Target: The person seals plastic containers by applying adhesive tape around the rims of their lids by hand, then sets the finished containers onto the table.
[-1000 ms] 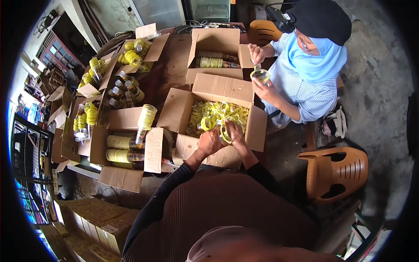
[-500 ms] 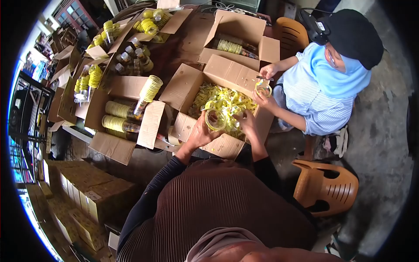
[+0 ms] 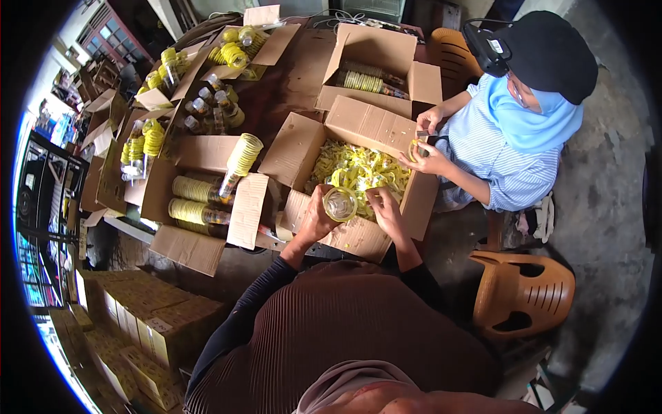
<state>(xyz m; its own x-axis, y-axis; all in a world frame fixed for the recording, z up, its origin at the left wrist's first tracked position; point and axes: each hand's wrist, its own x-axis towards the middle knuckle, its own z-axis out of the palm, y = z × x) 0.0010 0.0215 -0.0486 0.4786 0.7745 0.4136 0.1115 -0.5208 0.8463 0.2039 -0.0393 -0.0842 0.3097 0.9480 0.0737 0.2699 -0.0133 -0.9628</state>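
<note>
A clear round cup with a pale yellow rim (image 3: 340, 203) is held by my left hand (image 3: 318, 215), its fingers round the left side. Just right of the cup is my right hand (image 3: 387, 212), fingers bent close together at the box's near side; whether they pinch anything is too small to tell. Both hands are over the near edge of an open cardboard box (image 3: 293, 148), which holds a heap of yellow strips (image 3: 358, 168).
At the right, a co-worker (image 3: 517, 145) handles a small yellow-rimmed piece. Left, an open box (image 3: 186, 245) holds stacks of yellow-rimmed cups (image 3: 193, 188). Another box (image 3: 379, 45) with stacks stands behind. An orange chair (image 3: 524, 293) is at the lower right.
The cup in my left hand has turned, its round opening now facing up. My right hand has drawn back from the strips and closed up its fingers. The co-worker's hands have shifted slightly.
</note>
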